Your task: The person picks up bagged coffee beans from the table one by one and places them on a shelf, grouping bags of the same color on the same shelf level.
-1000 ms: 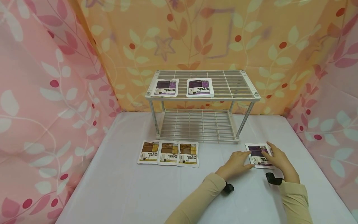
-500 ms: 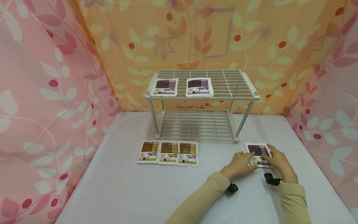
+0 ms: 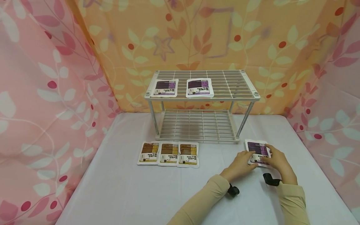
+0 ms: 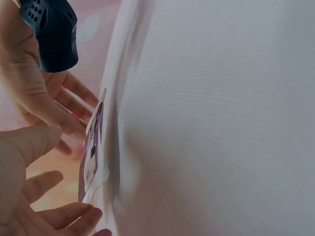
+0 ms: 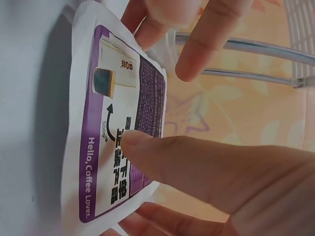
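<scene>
We have both hands on a purple coffee sachet (image 3: pixel 257 152) that lies on the white tabletop (image 3: pixel 140 193), just off the front right foot of the white wire rack (image 3: pixel 201 106). Our right hand (image 3: pixel 277 162) pinches it — the right wrist view shows the thumb (image 5: pixel 197 162) pressed on the printed face and fingers (image 5: pixel 216 39) curled past the far edge, with the near edge lifted off the cloth. Our left hand (image 3: pixel 240 164) meets the sachet's left edge with its fingertips; from the left wrist view the fingers (image 4: pixel 54 216) look loosely bent beside the raised edge, but we cannot tell whether they actually grip it.

We judge the sachet to be light, thin and floppy: a flat sealed pouch with a glossy film that may slide between dry fingers. It bends rather than breaks, so the white sealed border is the place to hold it, thumb above and fingers below — a pinch in the middle would only buckle it.

Two more purple sachets (image 3: pixel 182 87) lie flat on the rack's top shelf, towards its left side. Three brown sachets (image 3: pixel 168 153) sit in a touching row on the table in front of the rack's left half.
</scene>
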Demonstrator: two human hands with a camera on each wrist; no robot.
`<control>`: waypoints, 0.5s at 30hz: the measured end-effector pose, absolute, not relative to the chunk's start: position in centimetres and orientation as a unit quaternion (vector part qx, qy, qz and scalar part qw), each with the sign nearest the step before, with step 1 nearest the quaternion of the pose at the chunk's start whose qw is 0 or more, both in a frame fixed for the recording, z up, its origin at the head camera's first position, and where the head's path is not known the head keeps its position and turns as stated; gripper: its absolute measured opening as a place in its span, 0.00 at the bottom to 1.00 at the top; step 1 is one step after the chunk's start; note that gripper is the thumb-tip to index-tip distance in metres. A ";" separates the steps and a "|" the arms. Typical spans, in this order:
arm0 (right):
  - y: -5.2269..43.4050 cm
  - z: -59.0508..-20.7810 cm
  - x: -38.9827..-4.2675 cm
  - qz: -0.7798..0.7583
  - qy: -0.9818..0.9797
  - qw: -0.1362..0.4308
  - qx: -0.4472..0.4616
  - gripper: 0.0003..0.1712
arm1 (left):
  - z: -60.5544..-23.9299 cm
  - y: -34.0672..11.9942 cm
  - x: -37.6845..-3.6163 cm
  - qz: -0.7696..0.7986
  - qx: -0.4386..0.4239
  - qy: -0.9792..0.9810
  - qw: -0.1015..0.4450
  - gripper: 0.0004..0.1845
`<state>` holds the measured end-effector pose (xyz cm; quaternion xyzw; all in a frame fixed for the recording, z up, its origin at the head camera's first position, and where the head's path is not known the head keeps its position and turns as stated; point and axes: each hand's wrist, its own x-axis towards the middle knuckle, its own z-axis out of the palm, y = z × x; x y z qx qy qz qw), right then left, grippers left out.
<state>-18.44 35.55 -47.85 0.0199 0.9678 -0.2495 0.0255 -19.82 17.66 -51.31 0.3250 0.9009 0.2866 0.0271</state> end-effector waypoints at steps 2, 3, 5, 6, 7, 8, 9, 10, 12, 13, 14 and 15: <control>35.4 -47.6 -18.4 -0.254 0.967 0.024 0.020 0.42 | -51.3 17.5 -19.8 0.301 0.318 0.899 0.017 0.29; 35.3 -47.5 -18.4 -0.257 0.966 0.023 0.020 0.42 | -51.3 17.4 -19.8 0.306 0.313 0.899 0.011 0.29; 35.1 -47.3 -18.4 -0.262 0.965 0.020 0.017 0.42 | -51.3 17.3 -19.9 0.313 0.305 0.900 -0.003 0.29; 35.0 -47.2 -18.4 -0.264 0.964 0.018 0.014 0.42 | -51.3 17.2 -19.9 0.316 0.302 0.899 -0.009 0.29; 34.9 -47.2 -18.4 -0.265 0.964 0.015 0.011 0.42 | -51.3 17.2 -19.9 0.320 0.300 0.899 -0.015 0.29; 34.8 -47.1 -18.3 -0.265 0.964 0.013 0.009 0.42 | -51.3 17.1 -20.0 0.322 0.299 0.898 -0.022 0.29; 34.8 -47.0 -18.3 -0.266 0.964 0.013 0.008 0.42 | -51.3 17.0 -20.0 0.325 0.298 0.897 -0.028 0.29; 34.7 -46.9 -18.3 -0.268 0.963 0.012 0.007 0.42 | -51.3 16.9 -20.0 0.328 0.297 0.896 -0.034 0.30; 34.5 -46.9 -18.2 -0.271 0.962 0.009 0.005 0.42 | -51.3 16.8 -20.1 0.339 0.296 0.892 -0.044 0.30; 34.5 -46.8 -18.2 -0.272 0.962 0.008 0.004 0.42 | -51.3 16.7 -20.1 0.343 0.296 0.890 -0.050 0.30; 34.4 -46.8 -18.2 -0.274 0.962 0.006 0.003 0.42 | -51.3 16.6 -20.1 0.349 0.297 0.887 -0.055 0.30; 34.3 -46.8 -18.1 -0.276 0.961 0.004 0.002 0.42 | -51.2 16.5 -20.1 0.357 0.295 0.884 -0.060 0.31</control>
